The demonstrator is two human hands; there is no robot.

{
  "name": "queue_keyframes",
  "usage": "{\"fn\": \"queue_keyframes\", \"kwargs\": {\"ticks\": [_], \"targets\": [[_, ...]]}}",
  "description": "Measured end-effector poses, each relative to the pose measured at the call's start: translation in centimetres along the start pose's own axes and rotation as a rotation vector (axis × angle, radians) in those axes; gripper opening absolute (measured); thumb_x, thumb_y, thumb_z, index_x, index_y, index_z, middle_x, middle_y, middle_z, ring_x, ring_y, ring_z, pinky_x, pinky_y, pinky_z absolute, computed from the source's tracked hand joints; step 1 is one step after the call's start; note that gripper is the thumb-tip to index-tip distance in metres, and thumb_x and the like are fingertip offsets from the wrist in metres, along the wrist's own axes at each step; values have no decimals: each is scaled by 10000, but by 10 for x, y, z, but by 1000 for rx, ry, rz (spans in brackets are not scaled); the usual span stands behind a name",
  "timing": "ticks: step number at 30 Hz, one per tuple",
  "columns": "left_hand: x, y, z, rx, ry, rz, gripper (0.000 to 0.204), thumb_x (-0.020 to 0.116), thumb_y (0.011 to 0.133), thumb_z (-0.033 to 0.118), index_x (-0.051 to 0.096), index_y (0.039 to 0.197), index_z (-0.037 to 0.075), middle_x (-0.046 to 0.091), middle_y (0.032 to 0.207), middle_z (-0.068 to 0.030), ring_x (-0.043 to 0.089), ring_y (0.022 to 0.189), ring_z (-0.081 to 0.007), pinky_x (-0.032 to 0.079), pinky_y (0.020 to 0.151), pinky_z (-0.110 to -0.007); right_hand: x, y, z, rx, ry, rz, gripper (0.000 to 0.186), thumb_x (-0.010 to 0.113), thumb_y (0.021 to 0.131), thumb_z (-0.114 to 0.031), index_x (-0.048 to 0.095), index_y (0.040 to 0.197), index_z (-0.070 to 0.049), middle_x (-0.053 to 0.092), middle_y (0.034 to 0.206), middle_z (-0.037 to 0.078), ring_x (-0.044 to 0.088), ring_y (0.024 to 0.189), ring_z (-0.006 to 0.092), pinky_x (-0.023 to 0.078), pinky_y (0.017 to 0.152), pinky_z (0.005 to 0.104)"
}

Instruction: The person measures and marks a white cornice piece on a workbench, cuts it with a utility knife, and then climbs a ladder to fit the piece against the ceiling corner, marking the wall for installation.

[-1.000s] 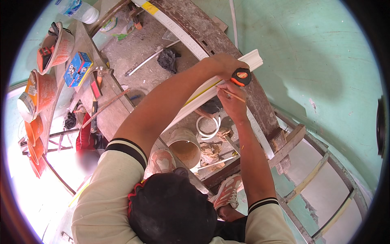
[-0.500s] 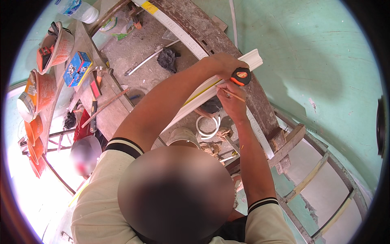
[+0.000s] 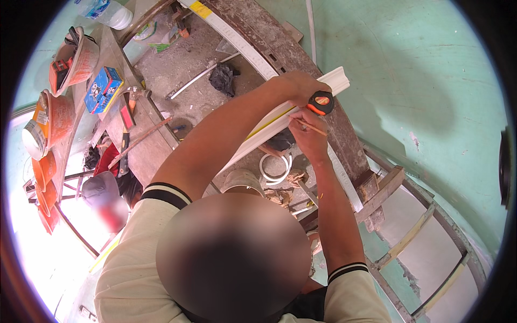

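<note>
My left hand [image 3: 302, 85] is closed on a black and orange tape measure [image 3: 321, 103] near the upper end of a long white moulding [image 3: 337, 82]. The tape's yellow blade [image 3: 267, 123] stretches along the moulding, mostly passing under my left forearm. My right hand [image 3: 308, 133] pinches a thin wooden pencil [image 3: 313, 127], its point at the moulding beside the blade, just below the tape case. Under the moulding's upper part runs a worn brown plank [image 3: 342, 137] with a long white strip [image 3: 239, 43] along it.
At left, orange containers [image 3: 59, 124], a blue box [image 3: 102, 89], tools [image 3: 127, 116] and another person [image 3: 105, 210] in a cap. Below are a bucket [image 3: 242, 180], coiled white hose [image 3: 276, 168] and black bag [image 3: 222, 79]. A metal ladder-like frame [image 3: 409, 237] runs along the green wall [image 3: 431, 81].
My hands and the tape measure have shifted very slightly to the right. The other person at left has moved a little, so more of the cap shows.
</note>
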State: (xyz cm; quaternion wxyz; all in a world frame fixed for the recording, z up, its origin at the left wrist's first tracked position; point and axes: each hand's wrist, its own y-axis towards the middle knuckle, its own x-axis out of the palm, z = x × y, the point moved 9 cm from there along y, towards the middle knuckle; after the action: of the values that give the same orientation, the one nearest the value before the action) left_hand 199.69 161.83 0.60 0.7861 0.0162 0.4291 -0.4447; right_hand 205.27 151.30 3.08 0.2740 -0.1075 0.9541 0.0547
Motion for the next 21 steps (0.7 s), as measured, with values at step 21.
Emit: {"fn": "queue_keyframes", "kwargs": {"ticks": [21], "targets": [[-4, -3, 6, 52, -14, 87, 662, 766, 779, 83, 632, 1391, 299, 775, 1148, -122, 751, 1069, -379, 589, 862, -484, -1, -2, 1, -14, 10, 18, 87, 757, 935, 0, 710, 1008, 7, 735, 962, 69, 693, 820, 109, 550, 686, 278]]}}
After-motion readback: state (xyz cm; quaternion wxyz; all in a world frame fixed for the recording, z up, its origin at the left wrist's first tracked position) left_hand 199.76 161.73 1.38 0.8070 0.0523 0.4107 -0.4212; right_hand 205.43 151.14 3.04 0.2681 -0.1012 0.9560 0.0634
